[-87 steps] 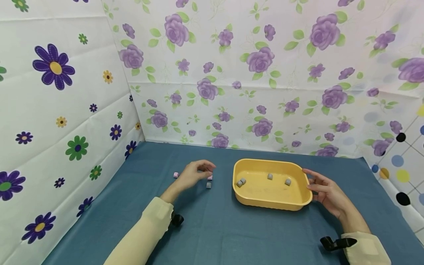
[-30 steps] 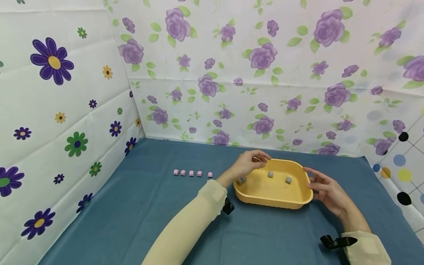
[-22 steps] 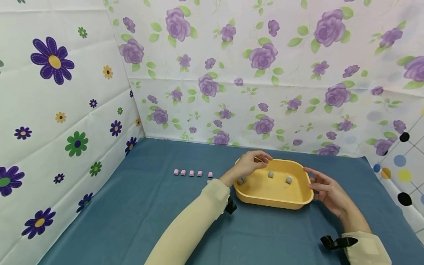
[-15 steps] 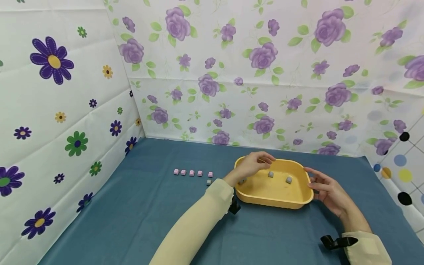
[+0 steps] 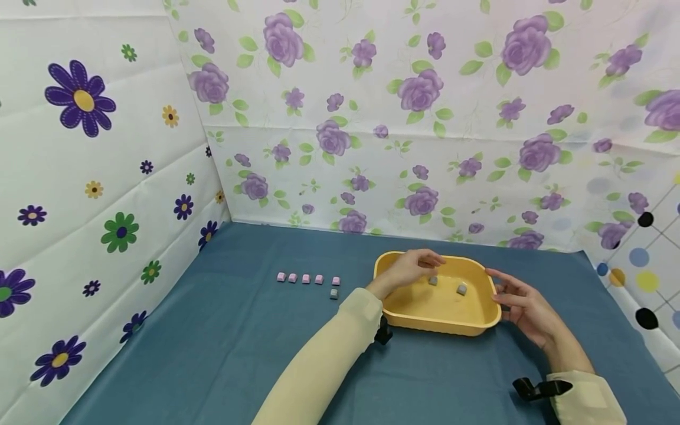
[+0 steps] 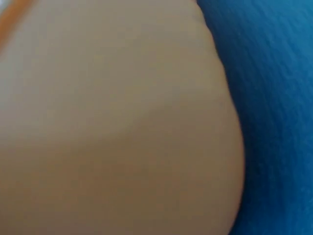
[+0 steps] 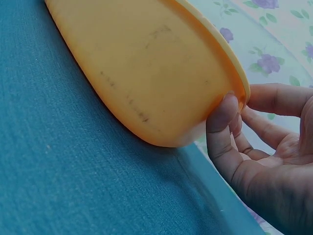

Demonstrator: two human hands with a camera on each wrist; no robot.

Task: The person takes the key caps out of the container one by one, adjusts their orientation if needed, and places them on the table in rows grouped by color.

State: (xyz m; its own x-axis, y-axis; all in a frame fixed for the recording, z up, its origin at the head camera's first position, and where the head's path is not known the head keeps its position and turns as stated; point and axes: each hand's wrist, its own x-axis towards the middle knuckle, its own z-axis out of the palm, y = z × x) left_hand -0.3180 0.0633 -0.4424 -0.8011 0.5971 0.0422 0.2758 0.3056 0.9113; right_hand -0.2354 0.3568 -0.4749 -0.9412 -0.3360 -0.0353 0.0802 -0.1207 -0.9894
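A yellow plastic tray [image 5: 441, 326] stands on the blue cloth. My left hand [image 5: 410, 267] reaches over its left part, fingers loosely bent, with no item visible between them. Just beside the fingertips lies a small grey keycap-like block [image 5: 432, 281]; a second grey block [image 5: 461, 290] sits farther right in the tray. The hand and forearm cover the tray's left end. My right hand [image 5: 528, 307] grips the right end; in the right wrist view its thumb [image 7: 222, 117] presses the outer wall and the fingers meet the rim. Skin fills most of the left wrist view.
Left of the tray, several small pink keycap-like blocks [image 5: 306, 279] form a row on the cloth. One grey block [image 5: 333, 294] sits in front of the row's right end. A flower-printed sheet [image 5: 329, 177] rises along the table's back edge, another [image 5: 122, 177] at the left.
My left hand has gone from the pink row to over the tray, then slid slightly right inside it. The row has more pink blocks showing than at first. My right hand stays at the tray's end.
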